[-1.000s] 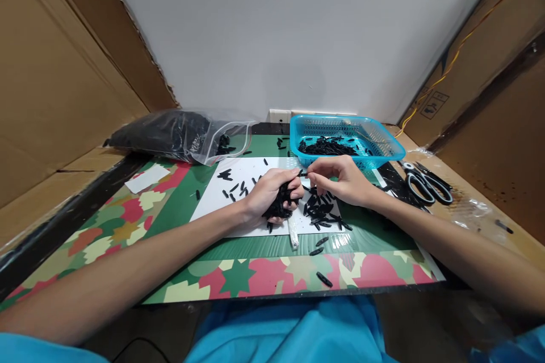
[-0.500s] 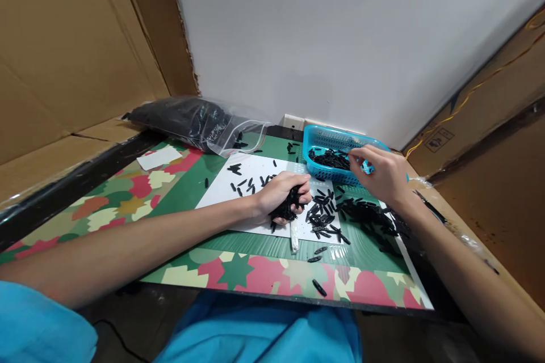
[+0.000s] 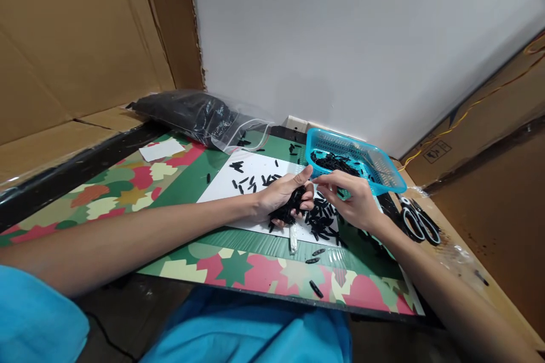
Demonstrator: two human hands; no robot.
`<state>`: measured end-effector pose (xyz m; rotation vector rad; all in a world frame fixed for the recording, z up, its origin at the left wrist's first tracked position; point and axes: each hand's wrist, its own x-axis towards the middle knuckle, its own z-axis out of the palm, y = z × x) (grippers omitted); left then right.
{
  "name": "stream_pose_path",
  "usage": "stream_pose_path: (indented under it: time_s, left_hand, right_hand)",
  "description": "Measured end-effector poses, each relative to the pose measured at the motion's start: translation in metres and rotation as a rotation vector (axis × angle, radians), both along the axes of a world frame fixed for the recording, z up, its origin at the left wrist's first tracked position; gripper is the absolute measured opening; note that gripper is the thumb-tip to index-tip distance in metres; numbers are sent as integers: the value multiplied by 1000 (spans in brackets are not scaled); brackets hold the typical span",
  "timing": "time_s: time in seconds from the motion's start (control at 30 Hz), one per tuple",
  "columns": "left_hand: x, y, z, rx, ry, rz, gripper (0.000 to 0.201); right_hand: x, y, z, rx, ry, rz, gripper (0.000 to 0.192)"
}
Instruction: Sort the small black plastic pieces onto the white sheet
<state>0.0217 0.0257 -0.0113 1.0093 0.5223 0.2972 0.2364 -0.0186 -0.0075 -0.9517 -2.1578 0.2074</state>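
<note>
My left hand (image 3: 286, 195) is curled around a clump of small, slim black pieces (image 3: 289, 207), low over a white sheet (image 3: 217, 190). Some of the clump shows between the fingers and below the palm. My right hand (image 3: 351, 195) is at the left hand's fingertips, its thumb and forefinger drawn close together; whether a piece is between them is too small to tell. Beneath and beside the right hand lie many loose black pieces (image 3: 321, 221). A blue plastic basket (image 3: 389, 180) just behind it holds more of them. A whitish strip (image 3: 293, 241) sticks out below my left hand.
A clear zip bag (image 3: 183, 116) full of black pieces lies at the back left, near a small white card (image 3: 162, 150). Black-handled scissors (image 3: 419, 224) rest right of the basket. Cardboard (image 3: 85, 39) stands at the left; a pale wall (image 3: 340, 39) rises behind.
My right hand has moved left and down from the basket to my left hand's fingertips. My left hand's thumb has lifted a little. The scissors have come into fuller view.
</note>
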Motion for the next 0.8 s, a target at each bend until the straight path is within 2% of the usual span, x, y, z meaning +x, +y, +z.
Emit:
stream_pose_path:
  time_s: [0.1, 0.2, 0.33, 0.57, 0.7, 0.8]
  left_hand:
    - [1, -1, -2, -1, 27, 2, 74]
    - [3, -4, -1, 47, 60, 31, 75]
    - [6, -9, 2, 111, 83, 80, 73]
    - [8, -11, 5, 193, 144, 99, 64]
    - [8, -9, 2, 146, 121, 83, 62]
    - [6, -8, 1, 104, 108, 66, 57]
  right_hand:
    - [-11, 1, -7, -133, 88, 19, 18]
    - [-14, 1, -9, -176, 160, 26, 15]
    - [-9, 1, -6, -137, 106, 49, 10]
    - [1, 1, -7, 2, -136, 91, 20]
    - [-1, 0, -5, -2, -202, 33, 20]
    - [0, 0, -1, -94, -129, -1, 15]
